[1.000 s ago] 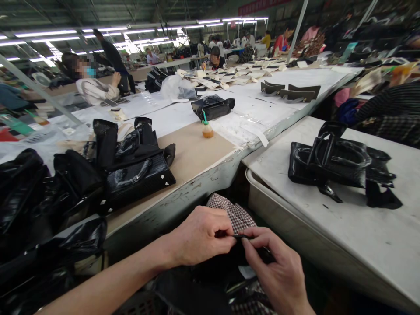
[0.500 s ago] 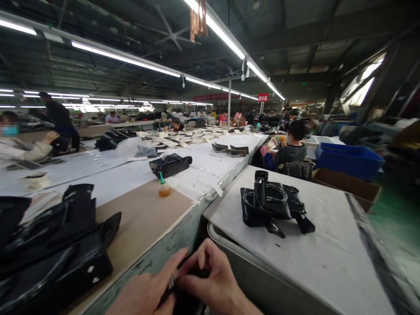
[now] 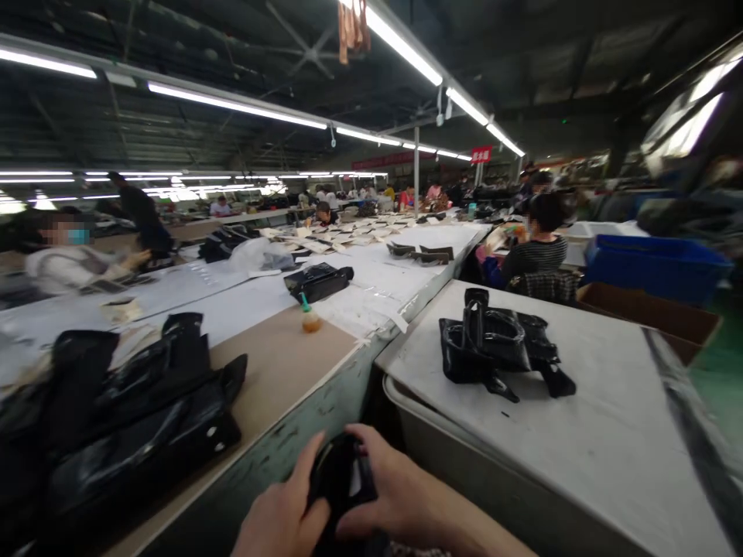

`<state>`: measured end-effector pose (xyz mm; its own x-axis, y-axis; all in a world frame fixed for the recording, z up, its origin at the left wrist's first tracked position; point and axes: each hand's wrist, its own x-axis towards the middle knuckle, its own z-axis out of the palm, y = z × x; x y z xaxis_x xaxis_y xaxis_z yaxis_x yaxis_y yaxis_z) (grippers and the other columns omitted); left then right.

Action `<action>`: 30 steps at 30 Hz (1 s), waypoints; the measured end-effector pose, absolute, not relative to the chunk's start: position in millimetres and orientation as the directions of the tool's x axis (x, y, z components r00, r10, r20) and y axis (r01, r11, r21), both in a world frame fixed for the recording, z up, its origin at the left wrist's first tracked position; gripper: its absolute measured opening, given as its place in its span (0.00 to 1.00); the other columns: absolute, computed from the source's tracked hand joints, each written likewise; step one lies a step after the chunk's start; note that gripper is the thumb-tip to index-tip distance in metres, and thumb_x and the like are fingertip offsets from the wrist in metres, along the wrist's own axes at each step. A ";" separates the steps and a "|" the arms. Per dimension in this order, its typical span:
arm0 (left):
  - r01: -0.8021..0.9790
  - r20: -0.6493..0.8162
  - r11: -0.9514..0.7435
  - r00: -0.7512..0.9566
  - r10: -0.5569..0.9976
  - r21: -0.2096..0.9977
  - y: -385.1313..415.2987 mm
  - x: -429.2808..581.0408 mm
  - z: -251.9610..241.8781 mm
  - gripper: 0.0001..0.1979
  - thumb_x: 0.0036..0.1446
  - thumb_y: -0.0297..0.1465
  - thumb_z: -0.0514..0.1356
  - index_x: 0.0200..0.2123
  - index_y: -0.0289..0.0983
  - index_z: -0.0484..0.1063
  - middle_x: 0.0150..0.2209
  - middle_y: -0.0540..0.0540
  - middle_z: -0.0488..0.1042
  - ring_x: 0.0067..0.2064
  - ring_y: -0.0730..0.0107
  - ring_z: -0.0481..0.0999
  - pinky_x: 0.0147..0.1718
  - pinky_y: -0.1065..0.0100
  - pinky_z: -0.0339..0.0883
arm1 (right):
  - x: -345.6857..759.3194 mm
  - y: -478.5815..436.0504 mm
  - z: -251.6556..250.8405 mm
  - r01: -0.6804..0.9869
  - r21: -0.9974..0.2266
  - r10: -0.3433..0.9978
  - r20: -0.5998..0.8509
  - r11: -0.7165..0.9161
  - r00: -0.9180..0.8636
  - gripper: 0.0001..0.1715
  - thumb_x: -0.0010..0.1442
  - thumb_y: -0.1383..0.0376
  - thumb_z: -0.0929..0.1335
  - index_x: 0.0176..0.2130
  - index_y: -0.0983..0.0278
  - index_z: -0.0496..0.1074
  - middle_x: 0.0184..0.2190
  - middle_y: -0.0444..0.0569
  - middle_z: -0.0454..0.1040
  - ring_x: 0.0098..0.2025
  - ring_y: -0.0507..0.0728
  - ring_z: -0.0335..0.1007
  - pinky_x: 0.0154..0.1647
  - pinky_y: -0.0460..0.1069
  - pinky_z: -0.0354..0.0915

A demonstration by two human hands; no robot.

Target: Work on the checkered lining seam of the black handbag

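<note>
Black item (image 3: 335, 483) sits low in front of you, between your two hands — its exact shape is hard to make out. Your left hand (image 3: 284, 510) pinches its left side between thumb and fingers; your right hand (image 3: 398, 483) curls thumb and fingers around its right side. Heaped black bags (image 3: 145, 433) lie to your left, and a glossy black bundle (image 3: 499, 340) rests on the white tabletop (image 3: 609, 418) at right. Farther off stands a green-tipped bottle (image 3: 310, 319), then a lone bag (image 3: 318, 282) — beyond it, strewn pale pieces (image 3: 348, 232).
</note>
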<state>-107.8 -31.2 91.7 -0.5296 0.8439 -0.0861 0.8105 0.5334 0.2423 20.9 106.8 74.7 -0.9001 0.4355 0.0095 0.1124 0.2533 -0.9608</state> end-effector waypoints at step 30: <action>0.901 0.056 -0.325 0.322 0.945 0.288 21.0 -121.6 128.6 0.05 0.61 0.23 0.55 0.35 0.35 0.71 0.48 0.45 0.75 0.47 0.66 0.75 0.48 0.68 0.67 | 82.7 74.5 43.8 0.190 -0.972 0.516 -0.094 0.135 -0.851 0.45 0.53 0.54 0.75 0.64 0.63 0.61 0.57 0.56 0.70 0.57 0.69 0.67 0.57 0.64 0.65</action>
